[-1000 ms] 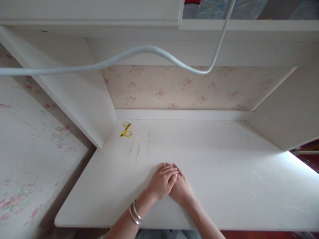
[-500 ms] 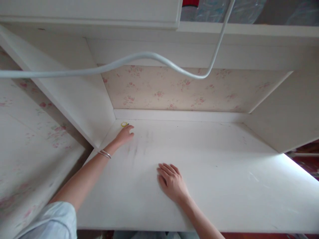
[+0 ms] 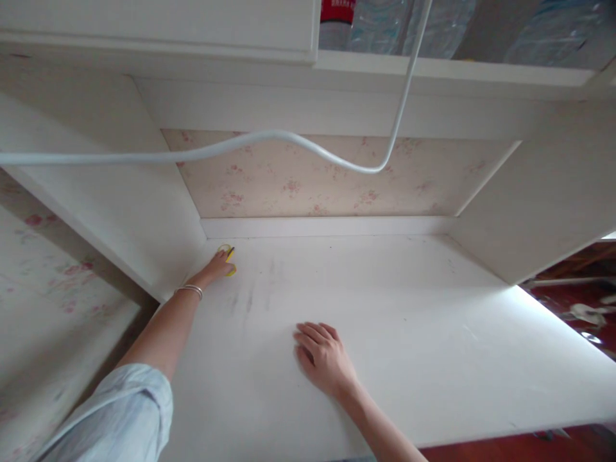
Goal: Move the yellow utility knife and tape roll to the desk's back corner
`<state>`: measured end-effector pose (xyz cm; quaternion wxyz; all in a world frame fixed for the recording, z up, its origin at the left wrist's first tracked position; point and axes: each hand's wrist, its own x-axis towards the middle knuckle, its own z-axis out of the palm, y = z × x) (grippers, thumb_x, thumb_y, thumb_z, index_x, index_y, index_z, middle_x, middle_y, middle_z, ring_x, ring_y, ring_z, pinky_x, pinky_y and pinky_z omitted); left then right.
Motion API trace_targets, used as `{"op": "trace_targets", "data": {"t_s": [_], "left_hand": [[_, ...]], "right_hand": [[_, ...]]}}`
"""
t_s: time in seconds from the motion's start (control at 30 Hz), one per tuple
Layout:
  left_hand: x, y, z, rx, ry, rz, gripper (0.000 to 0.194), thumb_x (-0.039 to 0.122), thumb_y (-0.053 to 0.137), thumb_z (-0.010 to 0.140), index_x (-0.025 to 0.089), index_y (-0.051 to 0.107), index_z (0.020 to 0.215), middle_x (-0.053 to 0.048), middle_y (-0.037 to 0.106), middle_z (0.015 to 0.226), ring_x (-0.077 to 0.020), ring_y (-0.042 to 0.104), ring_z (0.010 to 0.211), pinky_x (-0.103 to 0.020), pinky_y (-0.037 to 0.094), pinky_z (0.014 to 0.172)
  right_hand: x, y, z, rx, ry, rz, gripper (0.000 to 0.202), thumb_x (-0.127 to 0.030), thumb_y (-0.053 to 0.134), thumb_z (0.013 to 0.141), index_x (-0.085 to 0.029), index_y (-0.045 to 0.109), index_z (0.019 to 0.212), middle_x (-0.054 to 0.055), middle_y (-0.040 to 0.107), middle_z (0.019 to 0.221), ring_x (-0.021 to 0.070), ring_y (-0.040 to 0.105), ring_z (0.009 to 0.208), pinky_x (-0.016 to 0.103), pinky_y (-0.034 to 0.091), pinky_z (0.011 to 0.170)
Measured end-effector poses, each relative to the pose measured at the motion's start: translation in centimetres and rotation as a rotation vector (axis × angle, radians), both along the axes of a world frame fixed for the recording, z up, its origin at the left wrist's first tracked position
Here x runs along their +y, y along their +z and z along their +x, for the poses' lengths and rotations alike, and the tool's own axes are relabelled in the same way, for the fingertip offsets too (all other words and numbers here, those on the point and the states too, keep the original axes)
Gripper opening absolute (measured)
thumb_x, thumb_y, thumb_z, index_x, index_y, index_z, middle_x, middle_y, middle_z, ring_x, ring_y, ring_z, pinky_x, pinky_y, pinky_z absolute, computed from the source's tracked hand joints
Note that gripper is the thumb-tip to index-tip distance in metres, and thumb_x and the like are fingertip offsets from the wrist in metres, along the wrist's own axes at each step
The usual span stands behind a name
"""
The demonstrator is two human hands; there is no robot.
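Note:
At the far left of the white desktop, near the back corner, my left hand is closed around yellow scissors. One yellow loop shows beyond the fingers and more yellow lies by the thumb; a small dark part sits between them. The hand hides the rest. My right hand rests palm down on the desktop, nearer to me, its fingers stretched out and holding nothing. A silvery bracelet circles the left wrist.
A white cable hangs across the view in front of the cabinet. Plastic bottles stand on the upper shelf. White side panels bound the desk at left and right. Dark smudges mark the desktop near my left hand.
My left hand has drawn slightly leftward, and more of the yellow scissors shows beside its fingers. The view has shifted to the right. My right hand stays flat on the desktop.

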<state>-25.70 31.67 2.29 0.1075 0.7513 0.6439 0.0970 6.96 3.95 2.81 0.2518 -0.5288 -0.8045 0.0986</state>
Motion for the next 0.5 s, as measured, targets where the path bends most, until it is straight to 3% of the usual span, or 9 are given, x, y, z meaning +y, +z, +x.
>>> {"op": "trace_targets", "data": {"t_s": [0.13,0.27,0.37,0.5], "left_hand": [[-0.7,-0.5,0.3,-0.022,0.017,-0.035,0.066,0.023,0.043,0.069,0.002,0.039,0.132,-0.018,0.042,0.136,-0.0273,0.034,0.131,-0.034,0.031,0.108],[-3.0,-0.8,2.5,-0.048,0.023,-0.038,0.065,0.021,0.042,0.072,0.003,0.037,0.134,-0.019,0.04,0.138,-0.0293,0.028,0.135,-0.038,0.029,0.11],[-6.3,-1.2,5.6,-0.077,-0.037,-0.025,0.061,0.02,0.041,0.075,0.002,0.038,0.133,-0.019,0.038,0.14,-0.0298,0.026,0.136,-0.04,0.027,0.111],[-12.6,-2.0,10.5,-0.121,-0.161,0.006,0.056,0.018,0.038,0.078,0.0,0.038,0.132,-0.021,0.034,0.143,-0.027,0.023,0.137,-0.039,0.025,0.111]], "right_hand": [[0.1,0.0,0.0,-0.004,-0.01,0.01,0.028,-0.026,0.048,0.089,-0.031,0.06,0.113,0.0,0.06,0.124,0.0165,0.051,0.117,0.036,0.029,0.102],[0.0,0.0,0.1,-0.011,-0.012,0.019,0.027,-0.025,0.049,0.088,-0.031,0.061,0.112,-0.001,0.06,0.123,0.0159,0.051,0.116,0.035,0.03,0.102],[0.0,0.0,0.2,-0.01,-0.007,0.022,0.028,-0.025,0.049,0.088,-0.031,0.06,0.113,0.0,0.06,0.123,0.0162,0.051,0.116,0.036,0.031,0.101],[0.0,-0.3,0.3,0.034,0.013,0.036,0.027,-0.024,0.047,0.089,-0.027,0.061,0.112,0.003,0.063,0.118,0.0174,0.053,0.113,0.037,0.034,0.1]]}}
